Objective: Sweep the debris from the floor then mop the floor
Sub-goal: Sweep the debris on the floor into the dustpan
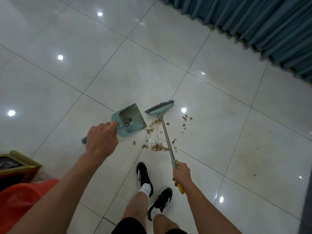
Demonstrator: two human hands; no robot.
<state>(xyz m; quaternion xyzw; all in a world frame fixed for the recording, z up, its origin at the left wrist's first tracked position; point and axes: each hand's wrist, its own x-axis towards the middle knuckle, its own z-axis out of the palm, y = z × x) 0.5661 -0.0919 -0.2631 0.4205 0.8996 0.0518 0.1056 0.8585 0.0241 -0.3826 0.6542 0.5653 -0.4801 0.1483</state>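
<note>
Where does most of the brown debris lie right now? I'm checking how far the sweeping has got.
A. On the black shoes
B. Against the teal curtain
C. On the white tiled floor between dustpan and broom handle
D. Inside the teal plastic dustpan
C: the brown debris is scattered on the white tiled floor beside the teal plastic dustpan, around the metal-handled broom; the pan holds only a small dark clump.

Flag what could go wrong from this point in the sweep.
1. The debris is scattered on both sides of the broom handle, so one stroke toward the dustpan would likely miss the crumbs on the right.
2. Something clear and shiny, possibly glass or plastic, lies among the debris near the shoes; stepping on it is a risk.
3. The right hand grips the broom one-handed, limiting control.
</note>
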